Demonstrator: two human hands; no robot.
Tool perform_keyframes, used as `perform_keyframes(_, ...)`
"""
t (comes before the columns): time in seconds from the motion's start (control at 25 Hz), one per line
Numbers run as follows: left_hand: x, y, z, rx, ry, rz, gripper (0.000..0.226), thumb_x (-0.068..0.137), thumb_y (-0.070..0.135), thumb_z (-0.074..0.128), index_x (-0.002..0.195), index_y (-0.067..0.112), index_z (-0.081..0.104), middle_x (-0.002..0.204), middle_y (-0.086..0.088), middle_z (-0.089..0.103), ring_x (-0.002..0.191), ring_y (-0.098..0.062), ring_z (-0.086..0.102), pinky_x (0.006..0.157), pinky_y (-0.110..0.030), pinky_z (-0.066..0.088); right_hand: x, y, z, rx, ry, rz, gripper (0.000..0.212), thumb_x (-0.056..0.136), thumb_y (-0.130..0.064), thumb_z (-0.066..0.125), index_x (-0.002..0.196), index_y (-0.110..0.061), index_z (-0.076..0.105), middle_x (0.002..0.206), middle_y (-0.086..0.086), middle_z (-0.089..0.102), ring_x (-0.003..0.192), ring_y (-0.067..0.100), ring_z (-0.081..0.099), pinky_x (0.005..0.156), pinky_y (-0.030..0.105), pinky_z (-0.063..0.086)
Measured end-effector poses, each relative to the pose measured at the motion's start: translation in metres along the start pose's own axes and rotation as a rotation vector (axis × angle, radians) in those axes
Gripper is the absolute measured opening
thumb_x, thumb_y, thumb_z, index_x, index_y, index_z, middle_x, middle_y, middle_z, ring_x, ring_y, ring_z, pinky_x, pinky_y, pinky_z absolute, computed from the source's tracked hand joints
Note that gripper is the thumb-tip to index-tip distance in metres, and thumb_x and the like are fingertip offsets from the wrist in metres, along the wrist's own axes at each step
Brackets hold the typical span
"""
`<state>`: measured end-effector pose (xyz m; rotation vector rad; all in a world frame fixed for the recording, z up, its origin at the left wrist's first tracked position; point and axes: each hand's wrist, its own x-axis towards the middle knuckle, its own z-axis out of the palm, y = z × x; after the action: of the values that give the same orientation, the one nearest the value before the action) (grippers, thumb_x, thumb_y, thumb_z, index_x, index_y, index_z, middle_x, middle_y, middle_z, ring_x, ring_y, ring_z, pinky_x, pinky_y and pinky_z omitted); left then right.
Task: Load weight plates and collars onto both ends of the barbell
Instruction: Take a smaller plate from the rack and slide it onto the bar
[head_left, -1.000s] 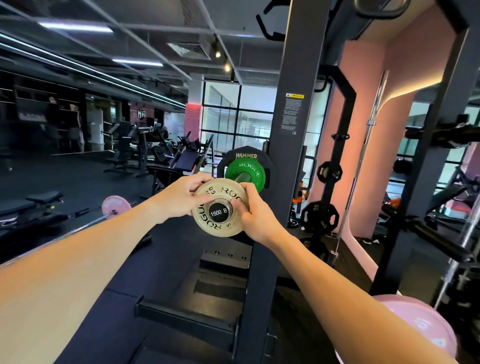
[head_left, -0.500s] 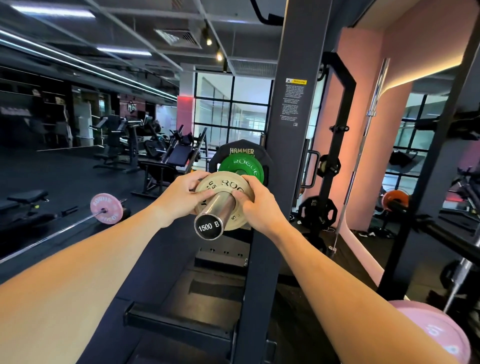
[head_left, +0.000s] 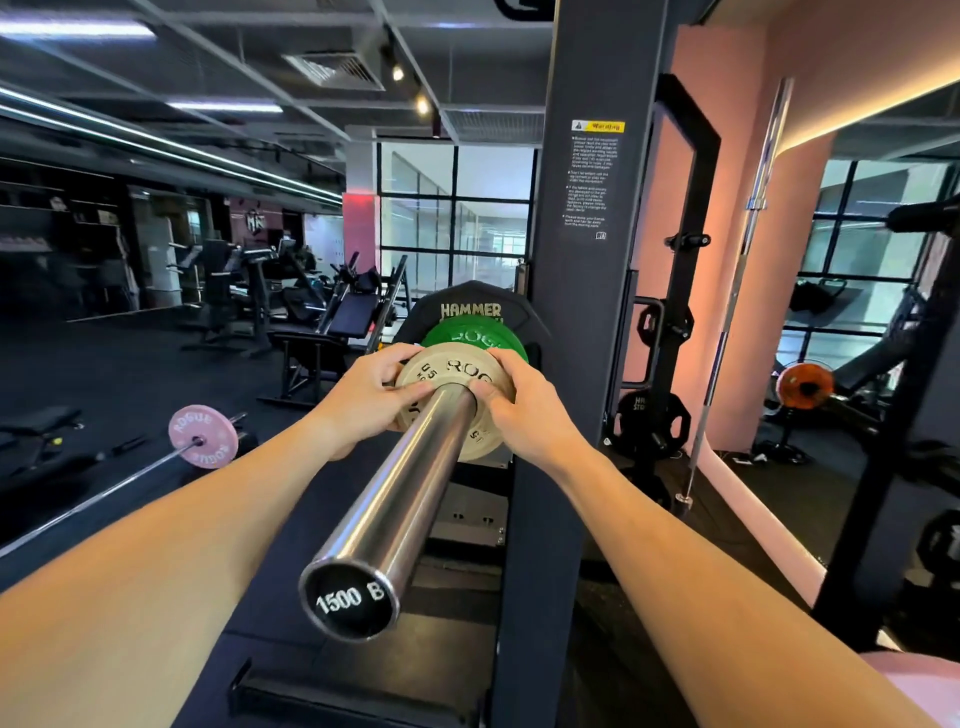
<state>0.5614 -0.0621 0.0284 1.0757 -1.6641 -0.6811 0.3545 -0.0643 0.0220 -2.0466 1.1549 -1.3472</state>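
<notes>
Hands are gripping a cream plate (head_left: 457, 400) far along the barbell sleeve (head_left: 400, 499): left hand (head_left: 363, 402) and right hand (head_left: 524, 410) fingers curling around opposite rims. Even pressure should seat it flush against the green plate (head_left: 470, 335).

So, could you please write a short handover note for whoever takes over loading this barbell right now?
Left hand and right hand: both grip the rim of the white plate, one on each side.
The white plate sits far along the barbell sleeve, up against the green plate, with the black Hammer plate behind that.
Done: three plates are on this end.
Left: no collar is visible on this sleeve, so fit one here. The other end is out of view, so check it.
</notes>
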Motion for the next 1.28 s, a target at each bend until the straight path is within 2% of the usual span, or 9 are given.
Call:
perform_keyframes(0.16,0.025,-0.011,0.005,-0.024,0.005,0.008,0.031,0.096,0.010,0.066,0.123,0.027,0.064,0.097,0.006,0.078,0.069,0.003,0.069,0.054,-0.016,0.052,0.023,0.018,0.002,-0.071,0.023,-0.017,0.033,0.099,-0.030,0.059,0.131,-0.026,0.057,0.119,-0.008,0.065,0.109,0.013,0.059,0.094,0.034,0.050)
perform_keyframes(0.28,0.040,-0.013,0.011,0.029,0.046,0.077,0.037,0.092,0.010,0.071,0.124,0.027,0.062,0.110,0.002,0.072,0.093,-0.008,0.068,0.077,-0.022,0.054,0.030,0.032,-0.001,-0.351,0.127,-0.079,0.044,0.097,-0.038,0.061,0.137,-0.020,0.057,0.135,0.000,0.053,0.125,0.021,0.043,0.109,0.044,0.040)
perform_keyframes(0.36,0.050,-0.018,0.013,0.163,0.132,0.107,0.051,0.087,0.017,0.077,0.132,0.030,0.057,0.127,0.003,0.057,0.118,-0.014,0.052,0.103,-0.030,0.042,0.032,0.038,-0.007,-0.565,0.208,-0.144,0.054,0.093,-0.046,0.064,0.141,-0.025,0.055,0.153,0.004,0.036,0.140,0.029,0.024,0.119,0.048,0.026)
perform_keyframes(0.44,0.060,-0.021,0.011,0.248,0.174,0.075,0.069,0.083,0.024,0.081,0.142,0.038,0.047,0.138,0.005,0.038,0.132,-0.018,0.030,0.114,-0.037,0.026,0.038,0.041,-0.012,-0.609,0.235,-0.112,0.071,0.087,-0.050,0.069,0.151,-0.038,0.039,0.165,0.006,0.014,0.148,0.034,0.007,0.122,0.052,0.015)
perform_keyframes(0.52,0.070,-0.023,0.009,0.258,0.152,0.027,0.082,0.083,0.028,0.082,0.150,0.039,0.036,0.151,0.000,0.029,0.142,-0.024,0.021,0.119,-0.044,0.020,0.045,0.040,-0.015,-0.507,0.214,0.010,0.093,0.082,-0.048,0.076,0.155,-0.046,0.019,0.168,0.005,0.003,0.151,0.032,0.000,0.121,0.055,0.015)
perform_keyframes(0.64,0.083,-0.028,0.009,0.223,0.100,0.051,0.096,0.083,0.026,0.083,0.158,0.030,0.024,0.161,-0.002,0.028,0.150,-0.022,0.024,0.121,-0.038,0.021,0.056,0.041,-0.018,-0.332,0.158,0.128,0.108,0.079,-0.040,0.083,0.157,-0.047,0.009,0.168,0.000,0.002,0.152,0.028,0.003,0.117,0.053,0.025)
perform_keyframes(0.84,0.095,-0.034,0.008,0.214,0.098,0.068,0.108,0.078,0.025,0.086,0.160,0.031,0.016,0.163,-0.004,0.027,0.152,-0.023,0.022,0.123,-0.050,0.023,0.069,0.048,-0.018,-0.315,0.159,0.156,0.116,0.080,-0.038,0.083,0.160,-0.030,0.000,0.168,-0.001,0.007,0.151,0.026,0.018,0.116,0.043,0.029)
perform_keyframes(1.08,0.105,-0.039,0.004,0.146,0.076,0.088,0.108,0.076,0.023,0.088,0.157,0.039,0.018,0.159,-0.004,0.032,0.149,-0.023,0.027,0.121,-0.050,0.027,0.077,0.055,-0.015,-0.332,0.203,0.138,0.115,0.079,-0.036,0.084,0.160,-0.027,0.004,0.165,0.000,0.015,0.148,0.025,0.025,0.114,0.041,0.032)
perform_keyframes(1.28,0.107,-0.039,0.003,0.180,0.084,0.073,0.106,0.074,0.026,0.089,0.155,0.042,0.022,0.151,-0.005,0.039,0.145,-0.024,0.029,0.115,-0.042,0.028,0.074,0.052,-0.016,-0.362,0.200,0.142,0.113,0.080,-0.037,0.083,0.160,-0.027,0.004,0.164,0.001,0.018,0.145,0.027,0.031,0.110,0.043,0.037)
